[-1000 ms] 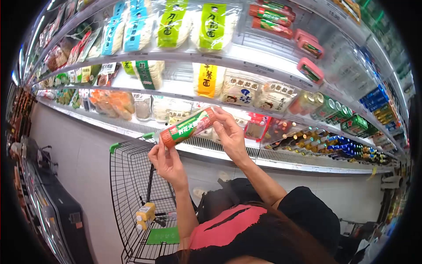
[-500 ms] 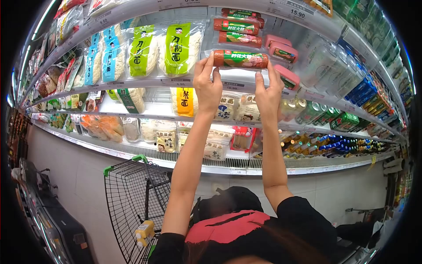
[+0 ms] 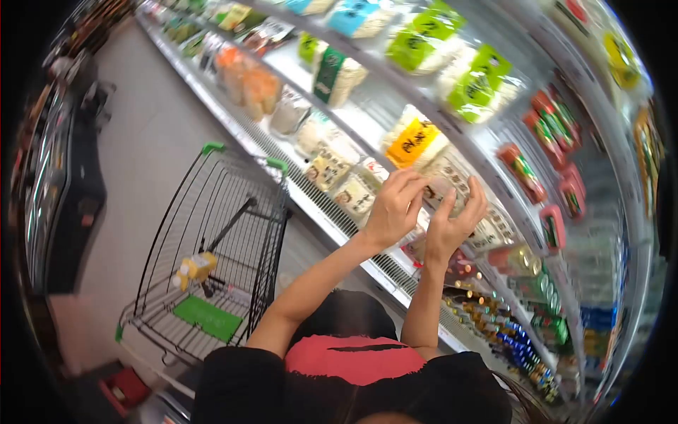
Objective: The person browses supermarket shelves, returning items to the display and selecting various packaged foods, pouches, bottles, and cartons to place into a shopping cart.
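Note:
My left hand (image 3: 393, 209) and my right hand (image 3: 455, 225) hover in front of the shelves, close together, with fingers loosely curved and apart. Neither holds anything. Just beyond them are packs of noodles: one with an orange label (image 3: 413, 143) and a clear pack with dark print (image 3: 448, 177). To the right, a red and green wrapped ham sausage (image 3: 521, 172) lies at the front of the shelf. More ham sausages (image 3: 553, 124) are behind it, beside pink packs (image 3: 571, 189).
A wire shopping cart (image 3: 152, 244) with green corners stands at my left, with a yellow bottle (image 3: 195, 270) in it. Noodle packs with green labels (image 3: 480, 83) fill the upper shelf. Bottles (image 3: 519, 344) line the lower right shelf. A dark case (image 3: 74, 212) stands far left.
The ham sausage was between both my hands; now it lies on the shelf, let go. My hands have drawn back and down. The view has turned left and tilted, showing more of the cart.

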`<state>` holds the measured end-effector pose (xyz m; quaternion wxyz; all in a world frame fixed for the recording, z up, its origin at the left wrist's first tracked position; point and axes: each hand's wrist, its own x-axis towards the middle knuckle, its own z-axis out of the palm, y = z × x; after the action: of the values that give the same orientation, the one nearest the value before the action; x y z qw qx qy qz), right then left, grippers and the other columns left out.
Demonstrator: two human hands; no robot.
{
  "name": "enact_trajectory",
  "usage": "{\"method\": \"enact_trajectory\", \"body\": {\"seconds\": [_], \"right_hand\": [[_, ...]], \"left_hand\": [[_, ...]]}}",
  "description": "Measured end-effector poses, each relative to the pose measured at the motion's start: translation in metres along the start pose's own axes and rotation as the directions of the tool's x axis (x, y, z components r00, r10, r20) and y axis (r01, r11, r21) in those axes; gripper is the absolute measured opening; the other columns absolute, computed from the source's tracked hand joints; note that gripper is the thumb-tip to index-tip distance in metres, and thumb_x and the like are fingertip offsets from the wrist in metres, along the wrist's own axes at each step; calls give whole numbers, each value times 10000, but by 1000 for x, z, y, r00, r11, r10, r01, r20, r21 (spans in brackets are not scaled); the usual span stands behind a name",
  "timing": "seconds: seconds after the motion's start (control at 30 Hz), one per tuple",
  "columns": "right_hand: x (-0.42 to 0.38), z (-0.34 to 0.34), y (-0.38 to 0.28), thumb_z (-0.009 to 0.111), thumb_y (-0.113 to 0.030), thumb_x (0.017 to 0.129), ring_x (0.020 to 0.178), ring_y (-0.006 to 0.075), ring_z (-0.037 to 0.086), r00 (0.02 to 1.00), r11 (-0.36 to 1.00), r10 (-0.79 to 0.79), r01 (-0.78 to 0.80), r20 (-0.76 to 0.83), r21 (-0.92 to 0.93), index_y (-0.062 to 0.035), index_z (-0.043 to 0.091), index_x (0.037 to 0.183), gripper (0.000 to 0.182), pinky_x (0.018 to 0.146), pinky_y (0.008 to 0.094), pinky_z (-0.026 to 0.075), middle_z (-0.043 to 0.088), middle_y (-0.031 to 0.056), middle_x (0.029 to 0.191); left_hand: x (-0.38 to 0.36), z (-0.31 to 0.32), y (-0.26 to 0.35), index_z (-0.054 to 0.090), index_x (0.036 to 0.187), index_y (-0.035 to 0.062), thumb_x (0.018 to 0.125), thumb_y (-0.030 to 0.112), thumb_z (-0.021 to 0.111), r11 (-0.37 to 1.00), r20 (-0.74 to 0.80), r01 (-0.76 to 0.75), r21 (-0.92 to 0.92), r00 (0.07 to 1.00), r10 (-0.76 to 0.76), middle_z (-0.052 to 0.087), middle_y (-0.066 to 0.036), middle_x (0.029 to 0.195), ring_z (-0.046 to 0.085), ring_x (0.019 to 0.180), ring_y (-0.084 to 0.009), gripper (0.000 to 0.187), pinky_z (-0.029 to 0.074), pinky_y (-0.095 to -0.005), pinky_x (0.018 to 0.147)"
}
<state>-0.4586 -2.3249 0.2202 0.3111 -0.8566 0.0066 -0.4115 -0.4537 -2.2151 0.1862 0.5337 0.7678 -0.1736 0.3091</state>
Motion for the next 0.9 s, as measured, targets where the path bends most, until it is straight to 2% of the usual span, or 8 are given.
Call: {"method": "enact_trajectory", "body": {"seconds": [0.13, 0.33, 0.37, 0.47, 0.53, 0.67, 0.73, 0.9], "right_hand": [[-114, 105, -71, 586, -68, 918, 1107, 281, 561, 747, 880, -111, -233, 656, 414, 10, 568, 1200, 293, 823, 366, 494, 526, 191, 1255], [-312, 227, -176, 611, -146, 898, 901, 258, 665, -49, 866, -342, -405, 938, 295, 20, 617, 1112, 270, 777, 364, 521, 628, 168, 1036], [-360, 251, -177, 620, -182, 895, 896, 234, 654, -133, 879, -385, -356, 913, 318, 1, 624, 1115, 286, 781, 351, 512, 648, 140, 1004], [-474, 294, -199, 607, -247, 873, 907, 291, 654, -418, 941, -336, -190, 844, 281, -7, 635, 1111, 339, 821, 398, 500, 685, 143, 1010], [-549, 314, -194, 584, -239, 862, 938, 333, 649, -501, 940, -334, -118, 799, 320, -4, 635, 1116, 350, 847, 414, 495, 683, 169, 1030], [-655, 324, -172, 563, -182, 805, 987, 432, 635, -621, 941, -240, 42, 746, 337, 40, 638, 975, 289, 872, 475, 504, 664, 298, 948], [-690, 322, -159, 572, -166, 787, 992, 442, 635, -627, 929, -192, 132, 755, 346, 47, 636, 947, 274, 871, 468, 511, 663, 306, 956], [-705, 294, -166, 586, -167, 793, 1083, 421, 609, -727, 983, 180, 109, 662, -147, 71, 611, 1098, 387, 918, 441, 481, 626, 319, 1111]], "left_hand": [[-121, -139, -71, 665, 1036, -1, 816, -32, 600, 857, -298, 475, 200, 863, -409, 620, -150, 1024, 585, 993, -341, 232, 470, -412, 876], [-367, -306, -197, 561, 1160, -18, 807, 53, 601, 242, -783, 964, -109, 67, -619, 579, -197, 1023, 570, 994, -340, 363, 450, -426, 888], [-413, -321, -216, 554, 1169, -22, 794, 64, 588, 101, -765, 952, -289, -166, -623, 587, -209, 1036, 580, 960, -334, 386, 461, -426, 863], [-540, -335, -251, 545, 1187, -17, 779, 60, 578, -84, -721, 885, -457, -424, -547, 597, -219, 1055, 582, 904, -330, 417, 471, -429, 821], [-576, -342, -252, 554, 1166, -52, 777, 46, 589, -216, -133, 338, -916, -765, -630, 600, -185, 1032, 599, 957, -279, 402, 472, -357, 836], [-620, -335, -254, 523, 1235, -50, 746, -1, 557, -167, -88, 255, -952, -755, -650, 602, -222, 1086, 588, 1053, -319, 492, 448, -361, 915], [-634, -333, -266, 496, 1262, 15, 773, 28, 571, -125, -700, 881, -456, -442, -561, 564, -237, 1187, 538, 1136, -407, 494, 435, -470, 963], [-643, -384, -298, 408, 1397, 22, 759, 0, 616, -6, -788, 995, -101, -84, -610, 505, -264, 1278, 497, 1187, -419, 672, 379, -461, 1029]]}}
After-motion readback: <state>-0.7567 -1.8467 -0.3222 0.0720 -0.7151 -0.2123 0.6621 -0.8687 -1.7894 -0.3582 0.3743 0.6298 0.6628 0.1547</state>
